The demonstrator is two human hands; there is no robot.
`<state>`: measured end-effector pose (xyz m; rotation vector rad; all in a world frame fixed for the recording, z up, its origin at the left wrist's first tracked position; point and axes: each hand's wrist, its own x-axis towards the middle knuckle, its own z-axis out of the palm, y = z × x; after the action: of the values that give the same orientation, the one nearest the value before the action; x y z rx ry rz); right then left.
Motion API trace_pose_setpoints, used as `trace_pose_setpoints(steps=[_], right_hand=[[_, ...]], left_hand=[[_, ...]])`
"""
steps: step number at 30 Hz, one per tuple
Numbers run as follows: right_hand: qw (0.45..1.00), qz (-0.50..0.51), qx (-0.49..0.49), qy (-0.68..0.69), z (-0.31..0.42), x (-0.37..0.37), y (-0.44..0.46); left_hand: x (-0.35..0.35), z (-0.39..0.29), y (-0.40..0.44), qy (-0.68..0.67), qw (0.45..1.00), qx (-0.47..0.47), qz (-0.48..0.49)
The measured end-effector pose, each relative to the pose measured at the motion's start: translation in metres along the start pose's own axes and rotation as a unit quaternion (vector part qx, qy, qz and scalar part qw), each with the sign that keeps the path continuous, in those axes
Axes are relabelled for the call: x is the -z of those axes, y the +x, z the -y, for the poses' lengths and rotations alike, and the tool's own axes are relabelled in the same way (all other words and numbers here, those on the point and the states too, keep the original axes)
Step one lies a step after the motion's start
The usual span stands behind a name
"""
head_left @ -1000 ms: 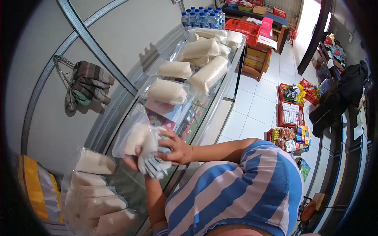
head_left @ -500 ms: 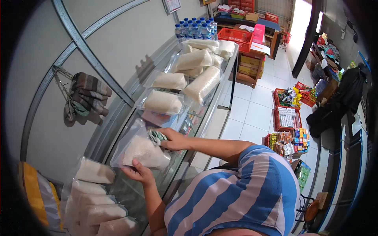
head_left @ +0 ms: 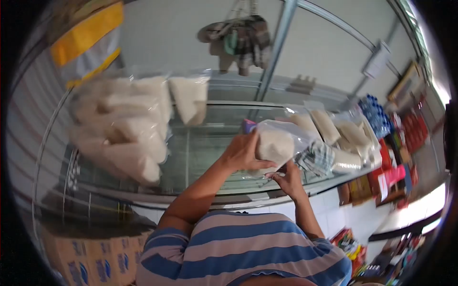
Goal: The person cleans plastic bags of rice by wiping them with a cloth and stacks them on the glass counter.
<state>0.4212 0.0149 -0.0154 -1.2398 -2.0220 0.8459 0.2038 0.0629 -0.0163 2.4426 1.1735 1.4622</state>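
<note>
A clear plastic bag of rice [head_left: 276,145] is tilted up over the glass counter, its loose plastic end pointing right. My left hand [head_left: 242,153] grips its left side, with the thumb across the lower front. At its lower right corner my right hand [head_left: 287,181] holds the bag, fingers partly hidden behind it. Just right of the bag, a checkered cloth [head_left: 318,157] lies crumpled beside other filled bags [head_left: 353,136]. Part of a purple and blue packet [head_left: 249,126] shows behind my left hand.
Several filled rice bags [head_left: 129,124] are heaped on the counter's left, one bag [head_left: 190,97] at their right edge. Water bottles [head_left: 374,117] stand at the far right. The glass counter [head_left: 200,157] has a metal front edge. Cardboard boxes [head_left: 102,260] sit below left.
The view has swung left. My right hand has let go of the cloth, which now lies on the counter, and holds the bag along with my left hand. The bag is now raised and tilted.
</note>
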Motion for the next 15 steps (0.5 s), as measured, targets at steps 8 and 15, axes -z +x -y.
trace_pose_setpoints(steps=[8,15], right_hand=[[0.977,-0.087,0.099,0.17,0.003,-0.075,0.098],[0.972,-0.032,0.114,0.201,0.065,-0.144,0.16]], left_hand=[[0.052,0.044,0.015,0.061,0.971,-0.039,-0.228],[0.081,0.072,0.015,0.121,0.886,0.162,-0.417]])
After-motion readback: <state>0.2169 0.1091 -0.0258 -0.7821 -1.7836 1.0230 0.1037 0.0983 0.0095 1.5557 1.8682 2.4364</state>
